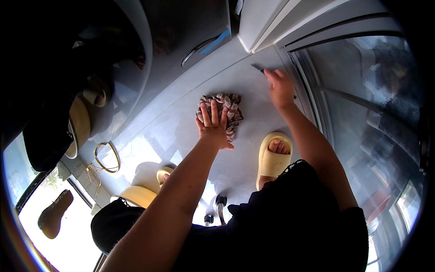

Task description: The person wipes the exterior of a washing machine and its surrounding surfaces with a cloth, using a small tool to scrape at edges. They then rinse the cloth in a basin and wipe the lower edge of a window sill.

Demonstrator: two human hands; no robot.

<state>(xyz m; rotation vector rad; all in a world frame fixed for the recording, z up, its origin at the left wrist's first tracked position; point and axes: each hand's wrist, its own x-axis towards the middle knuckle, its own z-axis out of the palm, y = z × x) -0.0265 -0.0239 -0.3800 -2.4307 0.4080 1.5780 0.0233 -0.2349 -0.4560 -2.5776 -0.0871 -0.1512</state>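
Observation:
My left hand [213, 125] lies flat with its fingers spread on a crumpled cloth [233, 102]. The cloth, brown and pinkish-beige in a blotched pattern, rests on grey floor tiles [190, 102]. To the right and farther ahead, my right hand [282, 89] grips what looks like a small knife [257, 67]. Its dark, pointed blade sticks out to the left, low over the floor; whether it touches is not clear. Most of the handle is hidden in my fingers.
A glossy glass-fronted panel [357, 102] lines the right side. White door-frame trim [261, 30] and a dark cabinet with a curved handle [195, 52] stand ahead. My feet wear cream slides [274, 159]. Gold wire pieces [107, 157] lie left; chrome stool legs [221, 204] stand behind.

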